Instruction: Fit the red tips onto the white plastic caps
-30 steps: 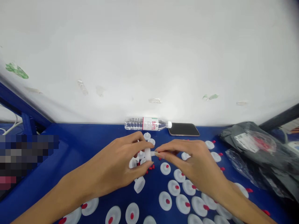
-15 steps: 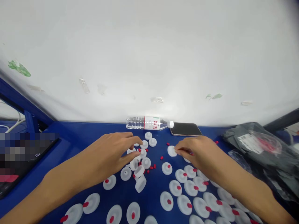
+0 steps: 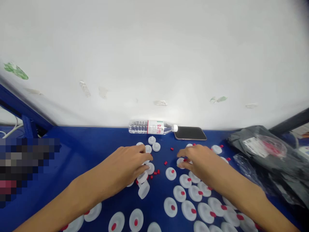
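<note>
On the blue table, my left hand (image 3: 131, 162) reaches over a cluster of white round caps (image 3: 144, 189), its fingers bent at the caps; what its fingertips touch is partly hidden. My right hand (image 3: 196, 158) is over a white disc (image 3: 180, 162) with a red tip, thumb and forefinger apart at its edge. Small red pieces (image 3: 165, 163) lie between the hands. Several white discs with red tips (image 3: 180, 194) spread in front of and below my right hand, and others (image 3: 136, 220) lie near the front edge of the view.
A water bottle (image 3: 155, 127) lies on its side at the wall, beside a dark phone (image 3: 190, 133). Grey plastic bags (image 3: 260, 151) are heaped at the right. A blurred-out dark object (image 3: 21, 164) is at the left, by a blue frame post (image 3: 27, 125).
My left hand has moved right, further over the cap cluster. My right thumb and forefinger have opened, and the disc they pinched now lies lower on the table with a red tip.
</note>
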The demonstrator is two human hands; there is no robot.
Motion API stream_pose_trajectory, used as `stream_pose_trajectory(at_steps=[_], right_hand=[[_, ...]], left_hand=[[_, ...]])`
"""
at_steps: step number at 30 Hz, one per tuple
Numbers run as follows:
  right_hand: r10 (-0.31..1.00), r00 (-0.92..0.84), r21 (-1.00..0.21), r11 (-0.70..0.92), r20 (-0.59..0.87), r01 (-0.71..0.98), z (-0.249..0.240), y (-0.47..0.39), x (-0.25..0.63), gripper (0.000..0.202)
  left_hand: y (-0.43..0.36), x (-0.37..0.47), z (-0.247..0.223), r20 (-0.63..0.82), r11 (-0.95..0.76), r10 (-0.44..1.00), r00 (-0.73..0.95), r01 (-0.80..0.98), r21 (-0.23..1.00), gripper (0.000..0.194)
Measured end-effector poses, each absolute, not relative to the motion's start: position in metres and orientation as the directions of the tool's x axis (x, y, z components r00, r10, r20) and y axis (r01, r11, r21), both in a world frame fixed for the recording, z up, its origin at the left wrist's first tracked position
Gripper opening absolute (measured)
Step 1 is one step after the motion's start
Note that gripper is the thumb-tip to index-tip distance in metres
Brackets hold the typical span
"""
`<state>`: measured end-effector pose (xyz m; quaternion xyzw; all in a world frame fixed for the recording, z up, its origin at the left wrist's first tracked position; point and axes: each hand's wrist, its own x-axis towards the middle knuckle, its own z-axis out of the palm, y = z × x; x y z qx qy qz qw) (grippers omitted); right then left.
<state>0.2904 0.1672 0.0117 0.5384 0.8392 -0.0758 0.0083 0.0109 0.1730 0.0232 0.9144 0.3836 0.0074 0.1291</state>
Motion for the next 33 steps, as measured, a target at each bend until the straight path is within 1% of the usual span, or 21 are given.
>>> stream_pose_trajectory(at_steps=[1, 3, 5, 11, 13, 17, 20, 21, 22, 24, 25, 26, 27, 30, 33], right_hand=[[0.907, -0.414, -0.122, 0.404, -0.079, 0.907, 0.014, 0.166, 0.29, 0.011], [0.913, -0.407, -0.129, 0.399, -0.038, 0.908, 0.017, 0.164, 0.287, 0.02], [0.911, -0.412, -0.137, 0.407, -0.007, 0.903, 0.02, 0.163, 0.281, 0.025], [0.883, -0.469, -0.187, 0.463, 0.014, 0.866, 0.022, 0.158, 0.264, 0.029], [0.877, -0.477, -0.234, 0.475, 0.049, 0.849, 0.023, 0.153, 0.263, 0.027], [0.854, -0.505, -0.39, 0.51, 0.123, 0.767, 0.026, 0.145, 0.26, 0.045], [0.851, -0.5, -0.476, 0.509, 0.157, 0.717, 0.03, 0.142, 0.256, 0.034], [0.861, -0.48, -0.508, 0.494, 0.17, 0.706, 0.031, 0.142, 0.255, 0.03], [0.874, -0.45, -0.544, 0.47, 0.181, 0.695, 0.033, 0.142, 0.253, 0.027], [0.9, -0.385, -0.622, 0.423, 0.204, 0.659, 0.034, 0.141, 0.251, 0.028], [0.91, -0.361, -0.655, 0.402, 0.205, 0.64, 0.035, 0.141, 0.249, 0.033], [0.917, -0.345, -0.681, 0.383, 0.199, 0.624, 0.034, 0.14, 0.249, 0.039], [0.923, -0.337, -0.698, 0.366, 0.187, 0.616, 0.033, 0.14, 0.248, 0.044], [0.927, -0.342, -0.704, 0.346, 0.153, 0.621, 0.029, 0.139, 0.247, 0.048], [0.904, -0.397, -0.697, 0.389, 0.162, 0.602, 0.029, 0.138, 0.249, 0.054]], left_hand=[[0.173, 0.012, 0.022, -0.085, -0.683, 0.693, 0.716, 0.69, 0.24, 0.026], [0.173, 0.014, 0.018, -0.081, -0.7, 0.678, 0.731, 0.675, 0.233, 0.026], [0.174, 0.015, 0.014, -0.073, -0.714, 0.666, 0.742, 0.663, 0.225, 0.027], [0.177, 0.017, 0.001, -0.013, -0.735, 0.657, 0.754, 0.644, 0.212, 0.025], [0.177, 0.018, 0.006, 0.031, -0.731, 0.665, 0.746, 0.642, 0.23, 0.022], [0.173, 0.022, 0.027, 0.151, -0.703, 0.697, 0.701, 0.626, 0.339, 0.018], [0.167, 0.026, 0.04, 0.238, -0.644, 0.745, 0.624, 0.577, 0.503, 0.017], [0.165, 0.027, 0.042, 0.242, -0.607, 0.769, 0.592, 0.555, 0.569, 0.017], [0.163, 0.028, 0.042, 0.227, -0.562, 0.793, 0.565, 0.533, 0.633, 0.023], [0.159, 0.031, 0.042, 0.152, -0.456, 0.831, 0.535, 0.497, 0.738, 0.048], [0.158, 0.032, 0.04, 0.11, -0.4, 0.843, 0.526, 0.477, 0.782, 0.059], [0.157, 0.033, 0.039, 0.077, -0.35, 0.853, 0.517, 0.456, 0.818, 0.065], [0.157, 0.034, 0.038, 0.056, -0.307, 0.863, 0.502, 0.434, 0.847, 0.066], [0.157, 0.035, 0.037, 0.057, -0.25, 0.897, 0.439, 0.397, 0.883, 0.057], [0.161, 0.033, 0.041, 0.104, -0.288, 0.907, 0.407, 0.423, 0.859, 0.04]])
